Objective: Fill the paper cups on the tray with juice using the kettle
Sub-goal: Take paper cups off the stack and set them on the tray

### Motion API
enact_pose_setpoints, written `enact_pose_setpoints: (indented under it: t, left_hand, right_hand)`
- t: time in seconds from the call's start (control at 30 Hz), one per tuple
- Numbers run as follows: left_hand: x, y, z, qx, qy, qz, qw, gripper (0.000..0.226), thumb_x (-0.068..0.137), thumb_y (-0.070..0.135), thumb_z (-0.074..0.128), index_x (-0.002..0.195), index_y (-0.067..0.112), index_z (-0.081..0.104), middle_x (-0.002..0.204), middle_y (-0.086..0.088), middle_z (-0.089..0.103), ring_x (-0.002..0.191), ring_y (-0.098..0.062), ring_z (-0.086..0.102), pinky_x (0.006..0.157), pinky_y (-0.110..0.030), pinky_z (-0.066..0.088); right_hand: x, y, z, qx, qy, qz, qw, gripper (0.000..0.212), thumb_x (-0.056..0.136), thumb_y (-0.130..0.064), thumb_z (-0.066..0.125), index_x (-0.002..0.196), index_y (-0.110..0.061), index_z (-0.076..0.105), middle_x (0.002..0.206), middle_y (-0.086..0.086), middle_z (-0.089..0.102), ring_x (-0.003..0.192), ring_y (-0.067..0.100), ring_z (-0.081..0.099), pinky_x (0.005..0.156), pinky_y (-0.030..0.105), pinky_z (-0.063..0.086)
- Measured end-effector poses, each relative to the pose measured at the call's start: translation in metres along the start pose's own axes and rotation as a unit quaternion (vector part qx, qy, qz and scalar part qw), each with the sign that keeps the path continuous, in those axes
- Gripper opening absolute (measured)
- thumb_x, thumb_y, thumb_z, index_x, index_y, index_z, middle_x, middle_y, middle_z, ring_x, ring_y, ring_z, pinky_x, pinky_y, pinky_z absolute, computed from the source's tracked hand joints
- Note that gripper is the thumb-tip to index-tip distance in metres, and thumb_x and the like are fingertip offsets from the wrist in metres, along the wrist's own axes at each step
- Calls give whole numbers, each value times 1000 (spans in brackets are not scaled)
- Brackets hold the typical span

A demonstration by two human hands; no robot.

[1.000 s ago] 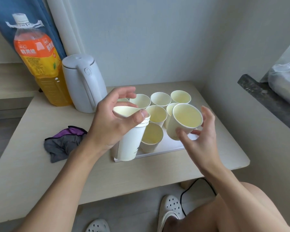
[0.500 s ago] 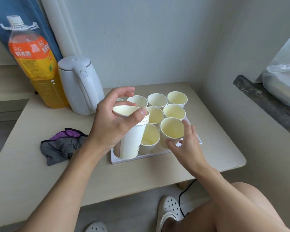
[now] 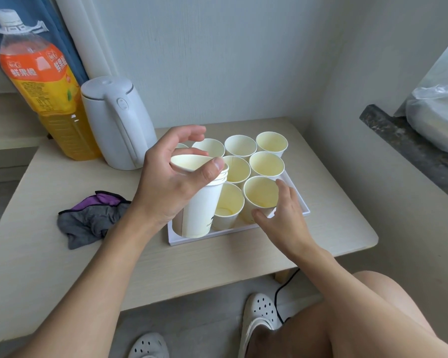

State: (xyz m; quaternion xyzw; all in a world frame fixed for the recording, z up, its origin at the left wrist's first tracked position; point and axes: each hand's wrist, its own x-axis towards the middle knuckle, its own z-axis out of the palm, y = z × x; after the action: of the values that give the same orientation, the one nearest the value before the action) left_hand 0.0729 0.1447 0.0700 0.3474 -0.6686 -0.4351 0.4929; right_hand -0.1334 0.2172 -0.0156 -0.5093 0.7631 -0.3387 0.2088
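Observation:
A white tray on the table carries several empty paper cups, such as the one at the back right. My left hand grips a stack of paper cups by its rim, and the stack's bottom is at the tray's front left. My right hand holds the front right cup, thumb at its front and fingers on its right side; this cup stands on the tray. The white kettle, lid closed, stands behind the tray on the left.
A large orange juice bottle stands left of the kettle. A grey and purple cloth lies on the table left of the tray. Walls close off the back and right. My knee and white clogs are below the table's edge.
My right hand brought a single cup down from the air and set it on the tray's front right corner. My left hand kept the stack in place.

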Motion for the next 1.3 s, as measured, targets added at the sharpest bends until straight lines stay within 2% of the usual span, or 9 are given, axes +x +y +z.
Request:
enact_pose_setpoints:
  t: [0.1, 0.33, 0.57, 0.87, 0.93, 1.0, 1.1, 1.2, 1.3]
  left_hand:
    - [0, 0, 1, -3, 1, -1, 1000, 51, 66, 52, 78, 112, 35, 64, 121, 6, 67, 101, -6, 71, 81, -19, 53]
    - [-1, -1, 3, 3, -7, -13, 1000, 51, 66, 53, 79, 112, 37, 64, 124, 5, 67, 105, -10, 72, 83, -29, 57]
    - [0, 1, 4, -3, 3, -14, 1000, 52, 66, 51, 78, 113, 33, 64, 122, 4, 66, 103, -10, 72, 81, -22, 55]
    - [-1, 3, 4, -4, 14, -15, 1000, 50, 66, 49, 78, 111, 32, 64, 119, 6, 67, 98, -3, 70, 82, -19, 53]
    - [0, 4, 4, -7, 20, -16, 1000, 50, 67, 49, 79, 112, 33, 65, 119, 8, 67, 101, -6, 71, 82, -20, 54]
    - [1, 4, 2, -9, 31, -14, 999, 50, 67, 50, 78, 112, 33, 65, 121, 8, 67, 105, -12, 72, 82, -21, 54]
    - [4, 7, -2, -2, 59, -5, 998, 54, 70, 52, 76, 118, 30, 63, 126, 5, 66, 109, -9, 70, 80, -16, 52]
    - [8, 9, -10, -2, 78, -2, 997, 57, 72, 54, 73, 123, 31, 60, 129, 7, 62, 106, 5, 67, 82, -11, 51]
    - [12, 8, -22, 2, 86, -19, 996, 56, 78, 50, 73, 128, 32, 57, 134, 9, 58, 108, 13, 63, 82, -10, 50]
  right_hand:
    - [0, -1, -2, -3, 5, -7, 1000, 79, 89, -21, 69, 154, -17, 24, 145, 0, 36, 131, 18, 38, 98, 24, 34]
    - [1, -1, -1, -13, -14, 0, 1000, 80, 91, -24, 67, 155, -16, 20, 146, 1, 34, 132, 19, 38, 97, 25, 33]
    - [2, -2, -2, -31, -20, -14, 999, 80, 91, -25, 68, 155, -16, 20, 144, 3, 36, 132, 21, 38, 101, 32, 38]
    - [-5, -7, -15, -11, -20, 7, 1000, 99, 81, -26, 74, 158, -18, 11, 146, 6, 33, 134, 23, 29, 108, 31, 27]
    - [-10, -18, -25, -3, 39, -37, 999, 90, 79, -26, 73, 153, -23, 22, 136, 1, 38, 125, 20, 33, 108, 41, 34]
    - [-13, -41, -35, 58, 45, -102, 992, 80, 81, -26, 75, 147, -31, 31, 129, -6, 42, 119, 13, 42, 101, 38, 43]
    - [-12, -89, -42, 160, -83, -171, 969, 68, 83, -29, 79, 138, -41, 41, 127, -8, 49, 114, 5, 52, 91, 22, 48]
    - [-1, -124, -32, 148, -156, -223, 951, 49, 84, -33, 78, 126, -41, 55, 125, -12, 52, 113, 5, 56, 92, 27, 52]
    - [14, -143, -18, 132, -147, -225, 954, 33, 83, -40, 78, 111, -29, 66, 114, -4, 62, 105, 12, 63, 88, 37, 56]
